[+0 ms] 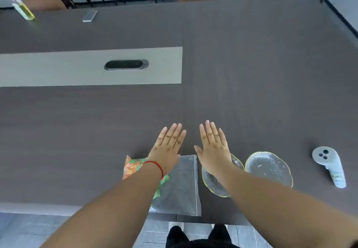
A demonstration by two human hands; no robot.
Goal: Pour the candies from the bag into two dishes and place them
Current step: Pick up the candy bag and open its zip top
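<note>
A: Candies (133,167) first: where do they sit?

B: Inside the clear bag (180,185), bunched at its left end in orange and green wrappers. The bag lies flat at the near edge of the table (251,73), and its right part looks see-through and slack. The left forearm crosses over it, so part of the pile is hidden.

A: And the dishes?

B: Two glass dishes with yellowish rims, side by side just right of the bag. The nearer dish (213,184) is partly under the right forearm; the farther dish (269,167) is fully in sight. Both look bare, no candy in either.

A: What are the hands doing?

B: The left hand (166,149) and the right hand (213,149) hover flat above the table, palms down, fingers straight and close together, gripping nothing. A red string (155,165) circles the left wrist.

A: So how far along is it?

B: I'd say nothing is done yet. The bag remains to be picked up and opened, both dishes filled, then set in place.

A: Anything else close by?

B: A white controller (329,165) lies right of the dishes, well clear of them.
</note>
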